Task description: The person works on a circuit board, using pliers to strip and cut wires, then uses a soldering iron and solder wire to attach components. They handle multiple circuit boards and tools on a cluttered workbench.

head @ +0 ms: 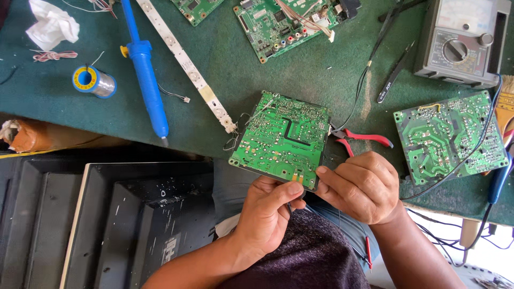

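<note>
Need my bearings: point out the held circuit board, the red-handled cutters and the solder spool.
held circuit board [281, 139]: head view, green solder side.
red-handled cutters [369, 138]: head view, upper handle.
solder spool [85, 78]: head view, blue end flange.

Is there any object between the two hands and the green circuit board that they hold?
No. Both the left hand and the right hand already grip the near edge of the green circuit board directly. The red-handled pliers lie beside it, not in between.

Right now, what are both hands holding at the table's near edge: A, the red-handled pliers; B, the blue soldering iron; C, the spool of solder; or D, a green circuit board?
D: the left hand and the right hand both pinch the near edge of the green circuit board, while the other three things lie untouched on the table.
</note>
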